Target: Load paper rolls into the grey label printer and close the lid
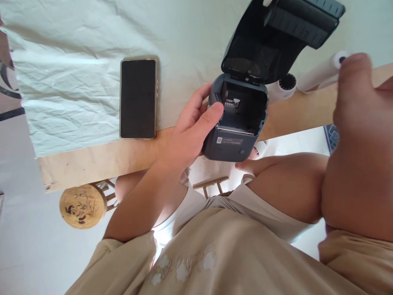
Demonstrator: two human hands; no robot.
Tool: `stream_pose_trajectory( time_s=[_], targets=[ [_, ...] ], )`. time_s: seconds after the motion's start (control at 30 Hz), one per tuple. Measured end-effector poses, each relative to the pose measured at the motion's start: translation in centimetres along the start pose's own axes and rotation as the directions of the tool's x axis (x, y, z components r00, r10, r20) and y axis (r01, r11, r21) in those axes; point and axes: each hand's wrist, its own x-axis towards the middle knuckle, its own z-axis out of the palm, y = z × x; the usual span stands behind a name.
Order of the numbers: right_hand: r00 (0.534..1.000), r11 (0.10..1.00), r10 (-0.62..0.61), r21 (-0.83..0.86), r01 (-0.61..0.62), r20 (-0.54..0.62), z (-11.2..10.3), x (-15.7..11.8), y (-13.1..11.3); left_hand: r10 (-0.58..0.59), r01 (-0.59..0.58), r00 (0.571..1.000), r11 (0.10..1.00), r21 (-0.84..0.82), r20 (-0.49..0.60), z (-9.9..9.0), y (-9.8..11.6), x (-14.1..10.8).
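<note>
My left hand (pixel 196 123) is closed around the left side of a small dark grey thermal printer (pixel 227 143), its thumb on the edge of the paper bay. The printer is tilted over the table's front edge. Its black lid (pixel 260 45) stands swung up, and no roll shows in the bay. My right hand (pixel 365 98) is raised at the right, blurred and cut off by the frame. Its thumb points up, apart from the other fingers, and nothing shows between them. Just left of its thumb lies a white paper roll (pixel 322 73); another paper roll (pixel 281 89) lies behind the printer.
A phone (pixel 138 98) with a dark screen lies on the pale green cloth (pixel 76 73), left of the printer. The table's bare wooden edge (pixel 101 159) runs along the front, above my legs. A round wooden stool (pixel 82 206) stands on the floor at lower left.
</note>
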Motion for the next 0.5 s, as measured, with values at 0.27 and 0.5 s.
stream_pose_trajectory(
  time_s=[0.27, 0.5],
  targets=[
    [0.959, 0.88, 0.16, -0.474, -0.032, 0.233, 1.1, 0.8, 0.3, -0.022, 0.022, 1.0, 0.999, -0.03, 0.0, -0.1, 0.1, 0.1],
    [0.972, 0.935, 0.213, 0.268, -0.233, 0.103, 0.7, 1.2, 2.7, -0.026, 0.026, 0.999, 0.999, 0.028, -0.025, 0.0, 0.0, 0.0]
  ],
)
